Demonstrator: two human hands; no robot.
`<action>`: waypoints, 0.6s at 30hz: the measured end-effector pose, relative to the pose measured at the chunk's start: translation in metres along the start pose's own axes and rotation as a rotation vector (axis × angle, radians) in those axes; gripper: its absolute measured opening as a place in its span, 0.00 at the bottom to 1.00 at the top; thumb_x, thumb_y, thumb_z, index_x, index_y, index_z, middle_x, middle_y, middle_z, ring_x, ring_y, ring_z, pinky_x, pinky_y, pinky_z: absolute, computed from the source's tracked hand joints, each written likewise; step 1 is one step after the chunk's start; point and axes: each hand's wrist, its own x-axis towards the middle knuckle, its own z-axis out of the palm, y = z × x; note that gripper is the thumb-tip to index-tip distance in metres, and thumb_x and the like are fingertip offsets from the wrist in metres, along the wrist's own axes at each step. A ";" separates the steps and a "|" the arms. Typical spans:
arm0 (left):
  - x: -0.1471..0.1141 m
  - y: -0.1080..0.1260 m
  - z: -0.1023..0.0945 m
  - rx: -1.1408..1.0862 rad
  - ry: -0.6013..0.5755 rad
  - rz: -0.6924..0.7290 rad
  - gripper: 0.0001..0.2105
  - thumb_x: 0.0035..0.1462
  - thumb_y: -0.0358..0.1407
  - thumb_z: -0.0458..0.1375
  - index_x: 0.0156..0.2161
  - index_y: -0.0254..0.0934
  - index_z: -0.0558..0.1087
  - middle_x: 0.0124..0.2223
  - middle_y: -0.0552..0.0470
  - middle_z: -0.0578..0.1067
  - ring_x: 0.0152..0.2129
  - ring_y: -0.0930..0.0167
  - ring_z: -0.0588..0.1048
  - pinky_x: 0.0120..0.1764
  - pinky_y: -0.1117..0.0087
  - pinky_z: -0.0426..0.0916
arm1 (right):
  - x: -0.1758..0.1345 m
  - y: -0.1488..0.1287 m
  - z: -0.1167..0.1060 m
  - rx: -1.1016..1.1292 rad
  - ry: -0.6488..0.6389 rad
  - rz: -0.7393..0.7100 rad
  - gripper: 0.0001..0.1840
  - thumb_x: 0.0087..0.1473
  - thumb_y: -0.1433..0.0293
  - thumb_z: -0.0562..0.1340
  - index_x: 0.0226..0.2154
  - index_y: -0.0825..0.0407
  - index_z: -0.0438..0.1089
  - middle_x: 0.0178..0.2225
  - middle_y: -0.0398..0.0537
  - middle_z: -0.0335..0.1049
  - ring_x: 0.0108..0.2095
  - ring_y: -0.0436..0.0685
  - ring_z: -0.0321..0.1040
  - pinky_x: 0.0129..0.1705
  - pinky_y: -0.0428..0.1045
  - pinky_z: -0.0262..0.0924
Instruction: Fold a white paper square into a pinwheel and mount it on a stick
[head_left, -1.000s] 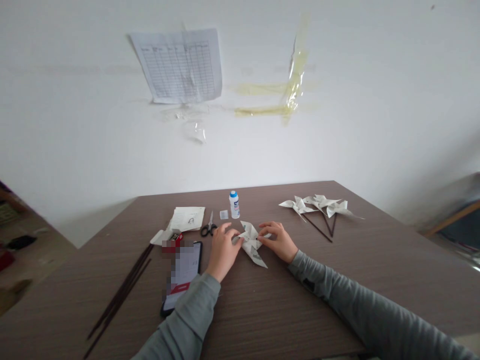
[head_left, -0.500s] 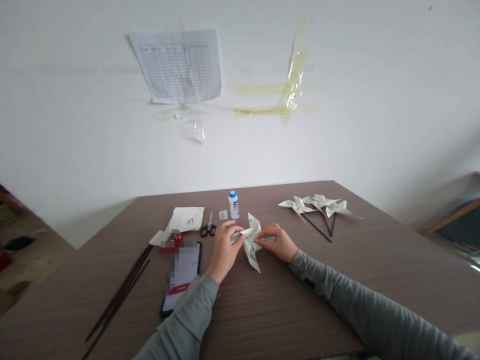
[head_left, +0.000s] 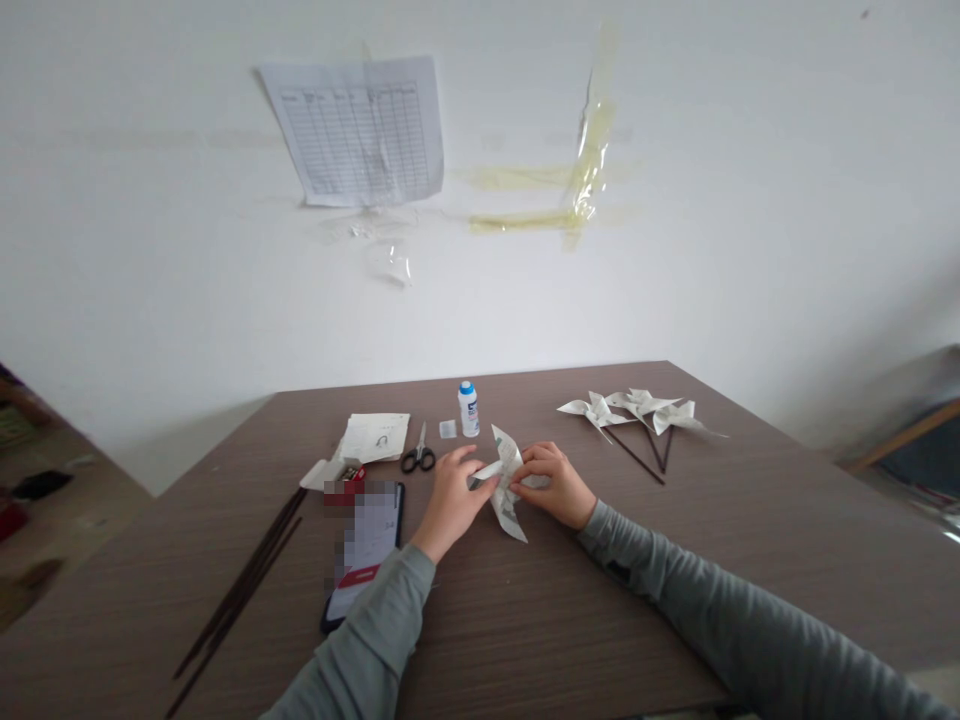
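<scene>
We look down at a brown table, where our two hands, in grey sleeves, work on one paper pinwheel. It sits in the middle, between our hands, its blades pointing up and down; we cannot tell whether it touches the tabletop.

Our left hand pinches a blade on the left side, thumb and fingers closed on the paper. Our right hand is clamped on it too, thumb and forefinger together near the centre.

Just behind the pinwheel stands a white bottle with a blue cap, upright. Left of that come a small clear square, black-handled scissors and a stack of papers. Nearer us are a red box, partly blurred, and a phone, with long dark sticks at far left.

Well to our right lie three other pinwheels, fixed to sticks. On the white wall ahead hang a printed sheet and strips of yellowish tape.
</scene>
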 end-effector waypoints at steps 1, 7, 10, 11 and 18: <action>0.001 0.000 0.000 -0.009 -0.008 0.003 0.01 0.68 0.37 0.81 0.43 0.45 0.95 0.70 0.38 0.91 0.72 0.46 0.87 0.80 0.39 0.79 | 0.000 0.001 0.000 -0.012 0.003 0.000 0.07 0.62 0.66 0.89 0.38 0.38 0.96 0.46 0.54 0.91 0.58 0.75 0.84 0.69 0.71 0.77; 0.000 0.002 -0.001 -0.041 -0.025 0.008 0.02 0.68 0.38 0.80 0.42 0.45 0.94 0.70 0.39 0.92 0.71 0.48 0.88 0.79 0.41 0.79 | -0.002 0.003 0.000 -0.051 0.001 0.012 0.05 0.63 0.67 0.87 0.39 0.39 0.96 0.47 0.53 0.91 0.57 0.73 0.83 0.71 0.72 0.74; -0.002 0.003 0.000 -0.033 -0.019 0.010 0.02 0.66 0.38 0.81 0.42 0.45 0.95 0.69 0.39 0.92 0.71 0.48 0.88 0.79 0.42 0.80 | -0.002 0.000 0.000 -0.054 0.000 0.008 0.04 0.64 0.65 0.87 0.38 0.39 0.96 0.47 0.53 0.91 0.56 0.72 0.83 0.71 0.71 0.74; -0.002 0.003 0.001 -0.030 -0.020 0.012 0.03 0.65 0.37 0.82 0.43 0.45 0.95 0.69 0.39 0.92 0.71 0.47 0.88 0.79 0.42 0.80 | -0.002 -0.001 -0.001 -0.054 -0.003 0.012 0.04 0.64 0.65 0.87 0.38 0.39 0.96 0.47 0.53 0.90 0.57 0.72 0.83 0.72 0.71 0.74; -0.002 0.002 0.005 -0.051 -0.043 0.027 0.06 0.62 0.31 0.81 0.41 0.46 0.95 0.68 0.38 0.92 0.69 0.45 0.88 0.77 0.37 0.82 | -0.002 -0.006 -0.001 -0.052 -0.002 0.040 0.05 0.63 0.63 0.88 0.36 0.39 0.96 0.49 0.54 0.91 0.58 0.73 0.83 0.75 0.74 0.73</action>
